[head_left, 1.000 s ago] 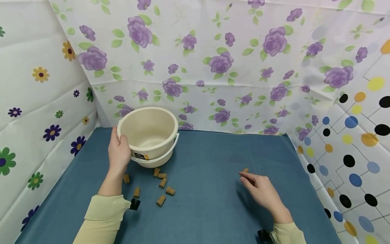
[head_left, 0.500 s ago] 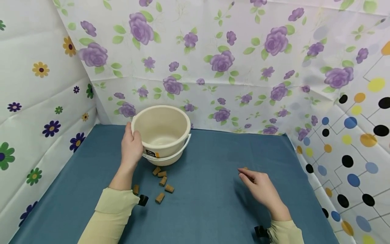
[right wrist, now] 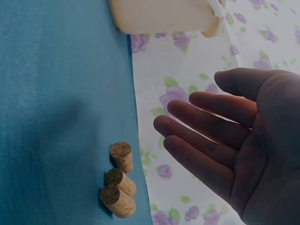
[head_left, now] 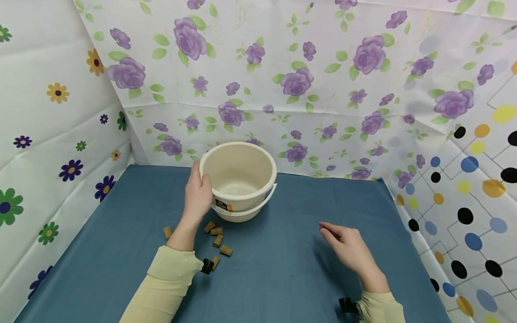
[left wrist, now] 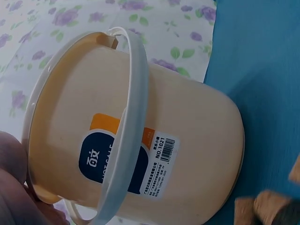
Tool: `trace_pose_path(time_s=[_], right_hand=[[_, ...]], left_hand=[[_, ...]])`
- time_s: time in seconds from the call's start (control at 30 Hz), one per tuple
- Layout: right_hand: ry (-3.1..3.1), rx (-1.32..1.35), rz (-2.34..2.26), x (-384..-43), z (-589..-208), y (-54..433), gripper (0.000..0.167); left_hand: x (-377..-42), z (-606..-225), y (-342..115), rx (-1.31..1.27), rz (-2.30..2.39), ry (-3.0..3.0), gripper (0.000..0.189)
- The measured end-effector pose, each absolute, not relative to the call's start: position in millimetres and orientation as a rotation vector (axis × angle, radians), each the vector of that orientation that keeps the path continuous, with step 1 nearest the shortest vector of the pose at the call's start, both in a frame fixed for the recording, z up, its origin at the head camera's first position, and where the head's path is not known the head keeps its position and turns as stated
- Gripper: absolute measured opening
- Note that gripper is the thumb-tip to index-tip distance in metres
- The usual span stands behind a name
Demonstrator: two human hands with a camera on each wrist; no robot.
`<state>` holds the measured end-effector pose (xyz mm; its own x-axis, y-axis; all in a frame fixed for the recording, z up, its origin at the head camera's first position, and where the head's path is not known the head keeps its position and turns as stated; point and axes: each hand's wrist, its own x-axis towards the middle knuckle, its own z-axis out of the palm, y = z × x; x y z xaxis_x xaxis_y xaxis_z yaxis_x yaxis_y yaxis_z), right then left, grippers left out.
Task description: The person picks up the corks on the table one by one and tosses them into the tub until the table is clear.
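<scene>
My left hand (head_left: 198, 193) grips the left rim of a cream plastic bucket (head_left: 242, 202), thumb outside. Its mouth faces up and toward me, and the inside that shows holds nothing. The white handle (left wrist: 136, 93) hangs down across a navy and orange label (left wrist: 91, 157) in the left wrist view. On the right, my right hand (head_left: 349, 246) hovers over the cloth with fingers extended and holds nothing. Three corks (right wrist: 123, 157) stand or lean close together near it in the right wrist view; the hand hides them from the head view.
Several more corks (head_left: 217, 241) lie scattered on the blue cloth (head_left: 278, 269) in front of the bucket, and another cork (head_left: 167, 232) lies left of my left forearm. A purple-flowered sheet (head_left: 258, 89) rises behind, with patterned sheets at both sides.
My left hand has carried the bucket to the right, past the scattered corks. My right hand has stayed almost in place; the cork tip seen beyond its fingers is now hidden.
</scene>
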<state>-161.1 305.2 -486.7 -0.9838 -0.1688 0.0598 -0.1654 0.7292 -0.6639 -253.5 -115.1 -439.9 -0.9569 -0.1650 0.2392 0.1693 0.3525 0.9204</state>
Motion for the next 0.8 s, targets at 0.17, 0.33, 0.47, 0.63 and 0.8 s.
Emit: trace_pose_path(time_s=[0.17, 0.33, 0.47, 0.63, 0.8], right_hand=[[2.909, -0.264, -1.122, -164, -482, 307, 0.049], [2.882, -0.222, -1.116, -165, -479, 311, 0.050], [2.862, -0.179, -1.126, -167, -480, 315, 0.049], [2.841, -0.150, -1.121, -171, -482, 318, 0.049], [2.862, -0.119, -1.094, -172, -481, 320, 0.054]], left_hand=[[-249, -440, -99, -0.055, -1.663, -2.328, 0.059], [-243, -441, -84, -0.083, -1.710, -2.350, 0.062], [-238, -441, -76, -0.124, -1.718, -2.365, 0.062], [-230, -442, -69, -0.143, -1.707, -2.395, 0.061], [-223, -443, -63, -0.143, -1.705, -2.408, 0.061]])
